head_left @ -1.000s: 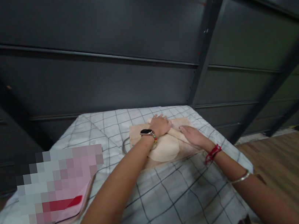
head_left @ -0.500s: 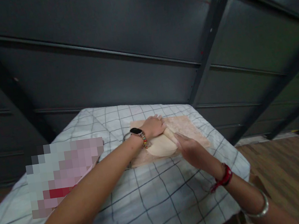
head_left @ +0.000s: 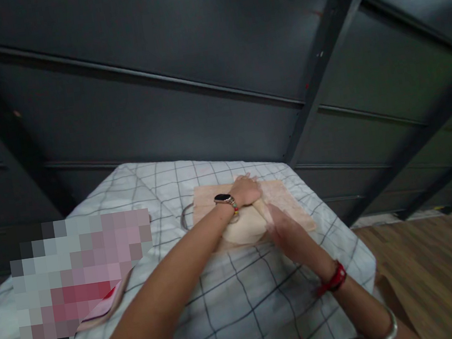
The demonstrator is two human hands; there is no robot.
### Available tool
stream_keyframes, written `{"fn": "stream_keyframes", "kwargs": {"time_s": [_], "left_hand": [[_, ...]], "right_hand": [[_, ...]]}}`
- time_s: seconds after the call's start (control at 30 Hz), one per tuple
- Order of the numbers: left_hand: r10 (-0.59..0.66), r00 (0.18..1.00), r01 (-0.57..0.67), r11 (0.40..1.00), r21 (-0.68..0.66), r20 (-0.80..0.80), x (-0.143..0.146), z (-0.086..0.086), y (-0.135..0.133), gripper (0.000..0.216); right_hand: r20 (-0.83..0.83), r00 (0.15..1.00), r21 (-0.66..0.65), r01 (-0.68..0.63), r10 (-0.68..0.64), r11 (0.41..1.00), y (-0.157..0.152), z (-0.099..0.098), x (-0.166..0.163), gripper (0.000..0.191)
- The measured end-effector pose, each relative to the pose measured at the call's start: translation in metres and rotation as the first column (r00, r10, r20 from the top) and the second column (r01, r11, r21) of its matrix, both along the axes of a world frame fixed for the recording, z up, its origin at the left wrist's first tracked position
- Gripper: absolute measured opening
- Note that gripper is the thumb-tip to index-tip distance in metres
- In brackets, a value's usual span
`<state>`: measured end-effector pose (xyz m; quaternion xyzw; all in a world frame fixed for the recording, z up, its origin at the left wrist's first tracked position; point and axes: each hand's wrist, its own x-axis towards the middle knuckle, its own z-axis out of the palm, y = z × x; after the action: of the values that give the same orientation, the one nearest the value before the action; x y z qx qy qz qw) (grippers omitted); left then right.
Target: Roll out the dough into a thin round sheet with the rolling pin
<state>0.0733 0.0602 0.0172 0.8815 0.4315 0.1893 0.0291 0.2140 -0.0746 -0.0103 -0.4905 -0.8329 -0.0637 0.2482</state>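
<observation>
A flat round of pale dough (head_left: 243,231) lies on a wooden board (head_left: 290,205) set on a table covered with a white checked cloth (head_left: 244,301). A pale rolling pin (head_left: 260,209) lies across the dough. My left hand (head_left: 247,190), with a watch on its wrist, rests palm down on the pin's far end, fingers stretched flat. My right hand (head_left: 286,232), red thread band at the wrist, presses palm down on the pin's near end; it is slightly blurred by motion.
A pink and red item, pixelated, lies on the cloth at the left (head_left: 101,299). A metal ring or rim (head_left: 185,220) shows beside the board's left edge. Dark metal panels and beams (head_left: 308,96) rise behind the table. Wooden floor (head_left: 442,273) lies at the right.
My right hand drew back toward me along the board over the last second, and the rolling pin moved with both hands across the dough. The view shifted slightly.
</observation>
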Motion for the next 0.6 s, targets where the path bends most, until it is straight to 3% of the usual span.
{"fn": "stream_keyframes", "kwargs": {"time_s": [0.07,0.17,0.27,0.4,0.6], "left_hand": [[-0.026,0.998,0.027,0.999,0.022,-0.054,-0.013,0.0,-0.006,0.03],[-0.013,0.991,0.021,0.998,0.054,-0.133,-0.024,0.002,-0.015,0.037],[0.048,0.988,-0.051,0.999,-0.015,-0.144,-0.016,0.008,-0.017,0.03],[0.069,0.992,-0.075,0.996,-0.056,-0.104,0.006,0.013,-0.015,0.032],[0.073,0.996,-0.074,0.997,-0.035,-0.046,-0.012,0.005,-0.019,0.033]], "right_hand": [[0.039,0.999,0.039,0.016,-0.017,0.999,-0.005,-0.007,-0.009,0.051],[0.084,0.996,-0.005,-0.039,0.04,0.999,-0.006,-0.008,-0.009,0.054],[0.072,0.994,-0.084,-0.076,0.082,0.994,0.004,-0.001,0.01,0.049],[0.006,1.0,-0.121,-0.022,0.023,0.992,0.015,0.005,0.034,0.044],[0.107,0.99,0.116,0.079,-0.091,0.99,-0.004,-0.012,0.006,0.043]]}}
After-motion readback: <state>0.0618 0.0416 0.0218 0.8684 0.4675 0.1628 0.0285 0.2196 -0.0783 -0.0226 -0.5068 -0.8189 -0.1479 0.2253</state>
